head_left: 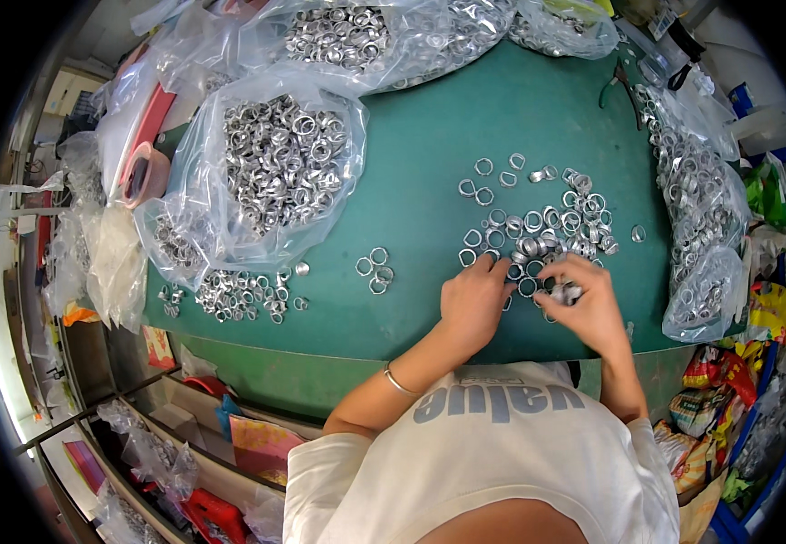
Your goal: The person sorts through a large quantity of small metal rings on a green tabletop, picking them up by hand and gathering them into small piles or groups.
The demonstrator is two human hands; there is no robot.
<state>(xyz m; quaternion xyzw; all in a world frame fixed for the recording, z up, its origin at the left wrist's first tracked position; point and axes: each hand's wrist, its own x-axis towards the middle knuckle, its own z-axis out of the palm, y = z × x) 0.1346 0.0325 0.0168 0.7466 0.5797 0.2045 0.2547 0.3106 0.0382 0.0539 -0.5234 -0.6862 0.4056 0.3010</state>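
Silvery metal rings [532, 220] lie in a loose pile on the green tabletop, right of centre. At the pile's near left edge is my left hand [474, 306], its fingers bent and drawn together against the rings; whatever is between the fingertips is hidden. My right hand [590, 310] curls around several metal rings [567, 293], which show between its thumb and forefinger. The two hands face each other, a short gap apart. Left of them sits a small group of rings [376, 270], touching neither hand.
An open clear plastic bag [352, 172] full of rings stands at the left, with more loose rings [243, 295] before it. Bagged rings [697, 208] line the right edge. Pliers [624, 89] lie at the far right, a tape roll [145, 174] at the far left.
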